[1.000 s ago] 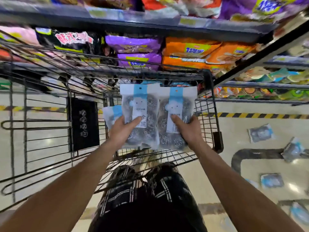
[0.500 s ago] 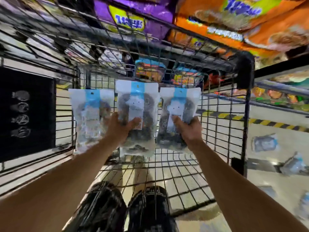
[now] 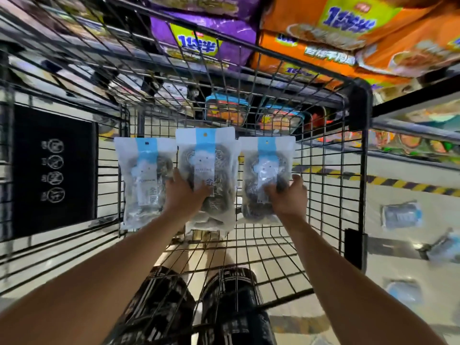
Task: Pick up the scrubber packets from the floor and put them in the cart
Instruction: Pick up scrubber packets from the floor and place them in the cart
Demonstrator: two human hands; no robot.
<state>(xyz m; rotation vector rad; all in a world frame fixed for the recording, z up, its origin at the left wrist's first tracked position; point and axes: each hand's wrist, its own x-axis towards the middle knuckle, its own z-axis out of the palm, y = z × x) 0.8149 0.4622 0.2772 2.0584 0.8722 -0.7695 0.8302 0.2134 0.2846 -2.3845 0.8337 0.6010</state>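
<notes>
Left hand (image 3: 183,195) grips two scrubber packets (image 3: 206,175), thumb across the middle one; right hand (image 3: 290,197) clamps a third packet (image 3: 266,175). All hang inside the wire cart (image 3: 358,150). More packets (image 3: 402,215) lie on the floor (image 3: 388,250) right of the fingers.

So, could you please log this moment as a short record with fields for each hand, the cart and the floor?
left hand: left hand grips two scrubber packets, the left packet and the middle packet
right hand: right hand grips the right packet
packet position: all three held upright inside the cart basket
floor: packets on the floor, at least three, to the right of the cart
</notes>
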